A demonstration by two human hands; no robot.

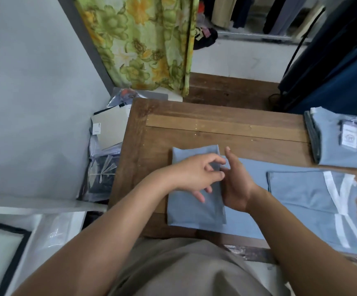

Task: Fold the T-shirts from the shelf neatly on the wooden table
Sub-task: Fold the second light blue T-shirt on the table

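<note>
Two hands meet: left [194, 176] seemingly pinches the T-shirt [194, 210] fold, right [237, 186] partly hidden.

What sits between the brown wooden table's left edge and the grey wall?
Head view: a heap of clear plastic-bagged garments topped by a beige card sheet fills the gap between brown wooden table and grey wall.

The wooden worktop [216, 129] is carrying a blue T-shirt [301, 195] lying along its near edge, left end folded over, and a stack of folded blue T-shirts [339, 154] sitting far right.
</note>
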